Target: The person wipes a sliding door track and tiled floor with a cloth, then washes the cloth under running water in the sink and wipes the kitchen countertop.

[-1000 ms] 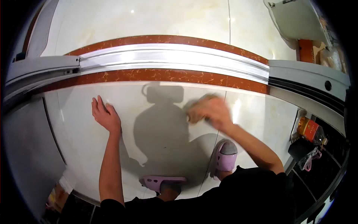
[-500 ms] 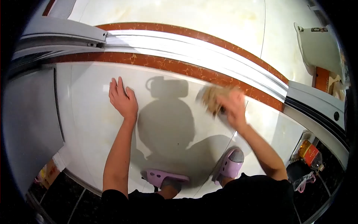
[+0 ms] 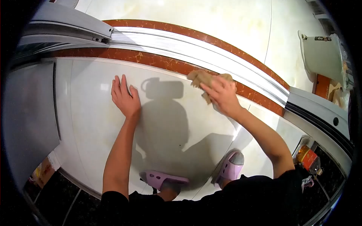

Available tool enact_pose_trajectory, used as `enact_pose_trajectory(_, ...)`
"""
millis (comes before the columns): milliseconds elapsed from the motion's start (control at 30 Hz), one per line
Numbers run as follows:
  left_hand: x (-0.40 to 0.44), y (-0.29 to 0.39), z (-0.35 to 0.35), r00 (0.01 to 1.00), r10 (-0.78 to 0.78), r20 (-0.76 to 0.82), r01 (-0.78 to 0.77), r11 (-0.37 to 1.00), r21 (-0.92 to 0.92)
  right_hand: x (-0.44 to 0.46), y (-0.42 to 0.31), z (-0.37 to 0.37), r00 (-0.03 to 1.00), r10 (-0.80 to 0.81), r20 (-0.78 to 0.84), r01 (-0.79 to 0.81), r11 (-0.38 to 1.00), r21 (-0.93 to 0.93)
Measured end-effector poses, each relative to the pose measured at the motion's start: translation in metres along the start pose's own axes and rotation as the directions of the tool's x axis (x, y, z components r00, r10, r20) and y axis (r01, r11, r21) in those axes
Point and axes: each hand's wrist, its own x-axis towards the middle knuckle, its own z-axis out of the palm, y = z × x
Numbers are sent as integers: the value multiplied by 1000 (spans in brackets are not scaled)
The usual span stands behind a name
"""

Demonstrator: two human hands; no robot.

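Observation:
A crumpled tan cloth [image 3: 203, 79] lies across the red-brown marbled strip and the edge of the pale tiled floor [image 3: 94, 113]. On top of it is my right hand [image 3: 223, 95], fingers pressing and gripping the fabric. Part of the cloth is hidden under the palm. Off to the left, my left hand [image 3: 125, 97] rests palm down on the floor tiles, fingers stretched out, holding nothing. The shadow of my head and body falls between the two hands.
A white door track [image 3: 196, 49] runs between two red-brown strips [image 3: 151, 58]. Grey sliding door frames [image 3: 68, 22] stand at the left. Pink slippers [image 3: 230, 165] are on my feet. A bottle with a red label [image 3: 308, 158] lies at right, below a pale bin-like container [image 3: 322, 56].
My right hand has moved left and slightly up with the cloth, which now overlaps the red-brown strip more. My left hand stays in about the same place.

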Motion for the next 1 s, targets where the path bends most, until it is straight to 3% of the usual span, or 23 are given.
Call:
enact_pose_trajectory(33,3,2,0,1000,-6,-4,6,1000,-2,3,-3,1,996,-55,65,62,993,-104)
enact_pose_trajectory(100,3,1,0,1000,-8,-1,8,1000,-8,-10,-13,19,990,-76,118,79,997,-25)
enact_pose_trajectory(167,6,1,0,1000,-3,-13,3,1000,-10,-9,-24,9,911,-360,200,323,926,194)
enact_pose_trajectory(233,5,0,-1,1000,10,-13,-10,1000,-3,-1,-35,-8,878,-463,124,381,831,405)
enact_pose_trajectory(300,3,-1,-1,999,23,-33,-23,1000,-17,39,-36,-31,922,-388,21,338,827,449)
enact_pose_trajectory(367,4,1,-2,998,36,-47,-37,999,-15,64,-22,-24,949,-306,77,290,943,163)
enact_pose_trajectory(467,1,1,-1,1000,-13,-1,13,1000,3,114,-25,-2,916,-360,175,362,932,21)
enact_pose_trajectory(567,8,-1,1,998,22,-51,-22,1000,1,101,-34,27,956,-288,59,291,955,-60)
enact_pose_trajectory(600,4,-2,1,997,35,-72,-35,999,-1,84,-38,34,960,-254,120,267,958,-101)
enact_pose_trajectory(633,1,-3,0,998,30,-61,-29,1000,7,57,-37,45,943,-333,28,331,942,55)
enact_pose_trajectory(667,0,-2,-1,998,25,-53,-24,1000,12,34,-42,46,886,-461,56,454,885,108)
enact_pose_trajectory(700,4,0,-1,998,21,-58,-20,1000,14,34,-72,19,700,-194,687,164,980,109)
enact_pose_trajectory(733,7,-1,0,998,17,-63,-16,1000,13,-14,-61,43,816,-476,330,403,876,265)
enact_pose_trajectory(767,7,-2,3,998,14,-63,-14,1000,15,-6,-71,15,833,-551,42,468,744,477)
enact_pose_trajectory(800,5,-4,4,998,14,-56,-13,1000,19,10,-78,-2,883,-462,79,356,770,529)
enact_pose_trajectory(867,4,-4,2,1000,-6,-14,6,999,32,56,-66,-27,894,-295,337,75,841,537)
enact_pose_trajectory(900,4,-2,2,1000,-13,3,13,999,36,52,-50,-14,991,-111,70,78,929,363)
enact_pose_trajectory(933,5,-1,4,1000,-15,-8,15,999,34,72,-46,-2,999,-50,-17,53,967,248)
enact_pose_trajectory(967,5,-2,5,1000,-16,-19,16,999,36,88,-43,8,997,-71,32,66,986,153)
enact_pose_trajectory(1000,4,-4,6,999,-19,-30,20,999,41,88,-54,26,998,-47,-36,50,996,73)
